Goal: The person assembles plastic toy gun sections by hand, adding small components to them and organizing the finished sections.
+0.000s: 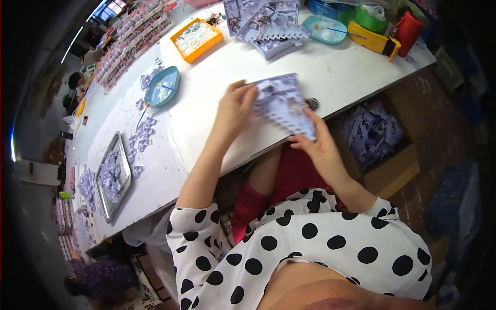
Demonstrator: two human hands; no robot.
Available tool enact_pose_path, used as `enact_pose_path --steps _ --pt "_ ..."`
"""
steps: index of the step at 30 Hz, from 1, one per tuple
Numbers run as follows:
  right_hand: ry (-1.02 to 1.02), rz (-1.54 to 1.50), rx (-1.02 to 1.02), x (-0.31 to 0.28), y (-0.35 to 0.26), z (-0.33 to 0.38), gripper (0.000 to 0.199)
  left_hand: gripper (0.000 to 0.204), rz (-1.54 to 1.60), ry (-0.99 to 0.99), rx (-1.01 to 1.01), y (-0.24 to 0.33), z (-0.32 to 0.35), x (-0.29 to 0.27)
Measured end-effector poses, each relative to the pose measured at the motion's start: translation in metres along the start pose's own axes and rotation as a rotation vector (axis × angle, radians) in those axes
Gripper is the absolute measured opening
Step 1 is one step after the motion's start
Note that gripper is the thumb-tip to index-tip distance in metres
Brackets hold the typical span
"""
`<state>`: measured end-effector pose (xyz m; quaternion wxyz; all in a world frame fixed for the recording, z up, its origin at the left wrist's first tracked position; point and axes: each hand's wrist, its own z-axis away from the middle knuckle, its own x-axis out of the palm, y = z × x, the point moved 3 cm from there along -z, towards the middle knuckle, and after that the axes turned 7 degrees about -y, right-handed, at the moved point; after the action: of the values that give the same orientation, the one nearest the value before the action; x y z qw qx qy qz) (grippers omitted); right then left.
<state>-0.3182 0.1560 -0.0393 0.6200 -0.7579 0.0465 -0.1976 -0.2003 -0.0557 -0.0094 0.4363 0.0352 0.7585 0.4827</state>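
Note:
Over the table's front edge I hold a flat lilac piece (281,98) with a toothed lower edge; it is blurred by motion. My left hand (235,108) grips its left side, fingers bent and thumb against it. At its lower right corner, my right hand (316,137) pinches it between thumb and fingers. A small dark round thing (311,104) shows beside the piece's right edge, too small to name. Similar lilac pieces with toothed edges (279,31) lie stacked at the far side of the table.
An orange tray of white bits (196,40), a blue dish with a brush (163,87) and a metal tray of lilac parts (113,175) stand on the white table (206,77). A teal dish (324,30) and red bottle (408,33) are farther right. Below stands a box of lilac pieces (372,134).

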Motion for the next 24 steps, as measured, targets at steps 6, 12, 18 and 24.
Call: enact_pose_path --steps 6,12,18,24 --pt "0.296 0.035 0.069 -0.113 -0.024 -0.048 0.043 0.044 0.096 -0.113 0.007 0.041 -0.024 0.012" --pt "0.17 0.377 0.112 -0.239 -0.048 -0.106 0.034 0.036 -0.016 -0.008 -0.023 0.009 -0.059 0.004" --pt "0.521 1.42 -0.134 -0.245 -0.07 -0.114 0.039 0.035 -0.088 -0.017 0.001 0.016 -0.02 -0.013" --pt "0.319 1.287 -0.571 -0.109 -0.1 -0.145 0.033 0.036 0.065 0.029 -0.045 0.012 0.03 -0.008"
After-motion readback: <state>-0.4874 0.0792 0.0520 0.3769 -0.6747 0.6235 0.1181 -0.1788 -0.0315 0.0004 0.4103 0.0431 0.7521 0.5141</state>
